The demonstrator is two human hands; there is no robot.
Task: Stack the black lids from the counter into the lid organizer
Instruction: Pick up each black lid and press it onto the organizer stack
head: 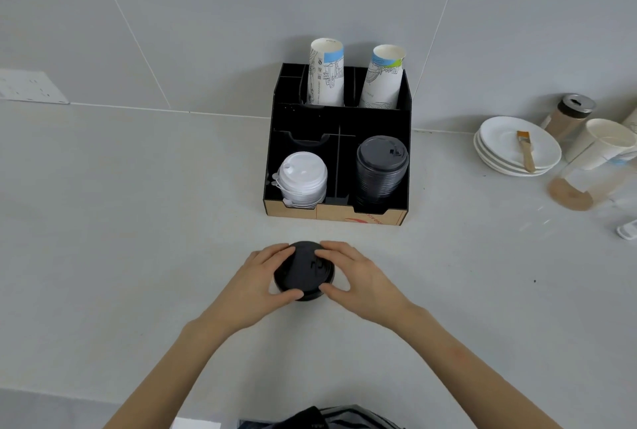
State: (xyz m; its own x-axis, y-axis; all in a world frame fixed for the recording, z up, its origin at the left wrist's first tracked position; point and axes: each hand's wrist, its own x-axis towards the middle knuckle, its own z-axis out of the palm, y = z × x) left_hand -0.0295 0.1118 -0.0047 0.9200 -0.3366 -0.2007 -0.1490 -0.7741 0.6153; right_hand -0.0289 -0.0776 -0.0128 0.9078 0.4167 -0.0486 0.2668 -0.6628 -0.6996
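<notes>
A short stack of black lids (pixel 305 270) rests on the grey counter in front of the organizer. My left hand (pixel 262 282) grips its left side and my right hand (pixel 356 277) grips its right side, fingers curled around the rim. The black lid organizer (pixel 339 125) stands against the wall. Its front right compartment holds a tall stack of black lids (pixel 382 166). Its front left compartment holds white lids (pixel 303 178). Two stacks of paper cups (pixel 326 73) stand upside down in the back compartments.
At the right stand stacked white saucers (pixel 517 149) with a brush (pixel 525 149) on top, a paper cup (pixel 601 144), a lidded jar (pixel 568 115) and a clear container lying on its side (pixel 582 184). A wall socket plate (pixel 31 87) is at the left.
</notes>
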